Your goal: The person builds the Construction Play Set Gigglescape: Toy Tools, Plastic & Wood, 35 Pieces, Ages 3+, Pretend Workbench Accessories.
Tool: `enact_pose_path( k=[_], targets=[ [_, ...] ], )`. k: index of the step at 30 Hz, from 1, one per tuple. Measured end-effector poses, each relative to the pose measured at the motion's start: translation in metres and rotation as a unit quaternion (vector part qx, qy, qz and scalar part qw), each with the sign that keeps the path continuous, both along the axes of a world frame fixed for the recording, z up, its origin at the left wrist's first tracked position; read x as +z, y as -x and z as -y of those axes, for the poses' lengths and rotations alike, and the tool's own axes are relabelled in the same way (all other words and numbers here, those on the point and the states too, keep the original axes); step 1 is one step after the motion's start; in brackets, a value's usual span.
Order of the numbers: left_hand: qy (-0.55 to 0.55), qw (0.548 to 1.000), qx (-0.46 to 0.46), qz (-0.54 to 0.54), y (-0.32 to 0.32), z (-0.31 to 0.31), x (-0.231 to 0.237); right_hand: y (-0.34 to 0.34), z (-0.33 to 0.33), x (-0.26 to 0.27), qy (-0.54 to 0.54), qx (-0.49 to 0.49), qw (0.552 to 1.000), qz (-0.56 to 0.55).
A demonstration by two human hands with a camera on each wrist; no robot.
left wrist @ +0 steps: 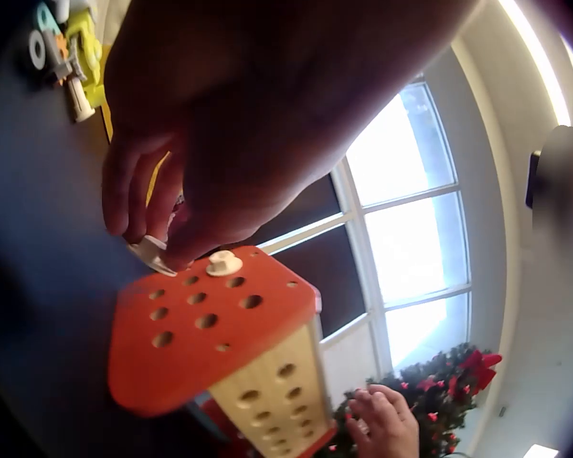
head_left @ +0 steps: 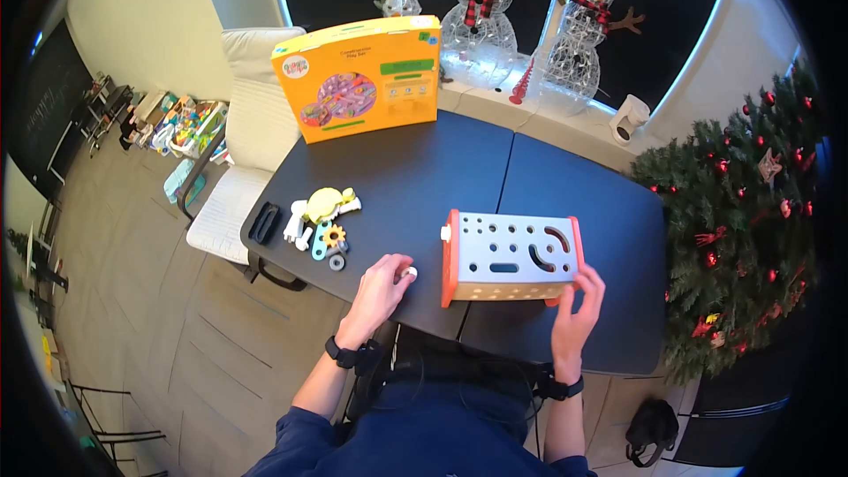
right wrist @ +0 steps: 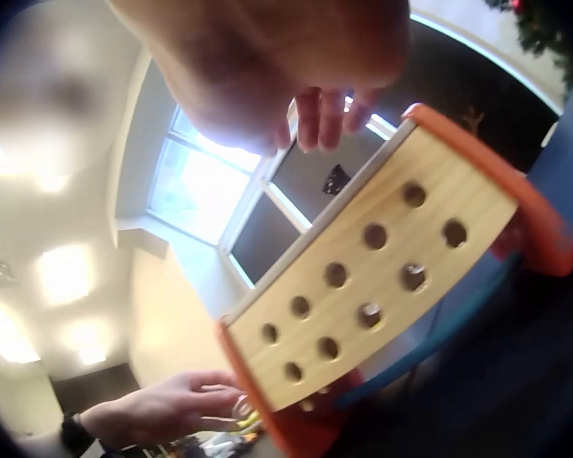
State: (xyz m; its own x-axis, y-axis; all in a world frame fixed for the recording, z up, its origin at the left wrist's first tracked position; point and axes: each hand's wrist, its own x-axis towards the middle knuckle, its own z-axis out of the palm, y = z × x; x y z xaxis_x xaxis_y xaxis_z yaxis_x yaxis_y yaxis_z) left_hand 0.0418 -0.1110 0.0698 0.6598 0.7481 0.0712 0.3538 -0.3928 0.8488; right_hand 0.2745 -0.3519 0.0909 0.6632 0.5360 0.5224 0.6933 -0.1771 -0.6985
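A toy workbench box with a grey perforated top and red end panels stands on the dark table. Its wooden side has rows of holes. A white knob sits in the left red panel. My left hand is left of the box, pinching a small white piece between thumb and fingers. My right hand is at the box's right end, fingers loosely extended by the red panel's upper edge; whether they touch it I cannot tell.
Yellow, white, teal and grey toy parts lie at the table's left, beside a black tray-like object. A yellow carton stands at the back left. A decorated tree is beyond the right edge, a white chair beyond the left.
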Motion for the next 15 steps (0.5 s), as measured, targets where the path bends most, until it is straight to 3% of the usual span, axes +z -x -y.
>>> enact_pose_path(
  k=[3,5,10,15],
  targets=[
    [0.093,0.994,-0.008,0.051,0.001,0.036,0.010,0.038,-0.006,0.017,0.048,0.177,0.983,0.015],
    [0.157,0.985,-0.013,0.072,-0.001,0.051,0.013,0.056,-0.012,0.010,0.059,0.243,0.964,-0.090],
    [0.163,0.979,-0.049,0.114,-0.003,0.082,0.013,0.083,-0.019,0.006,0.064,0.295,0.950,-0.074],
    [0.135,0.984,-0.077,0.090,-0.007,0.093,0.014,0.086,-0.017,-0.008,0.077,0.289,0.954,-0.026]
  ],
)
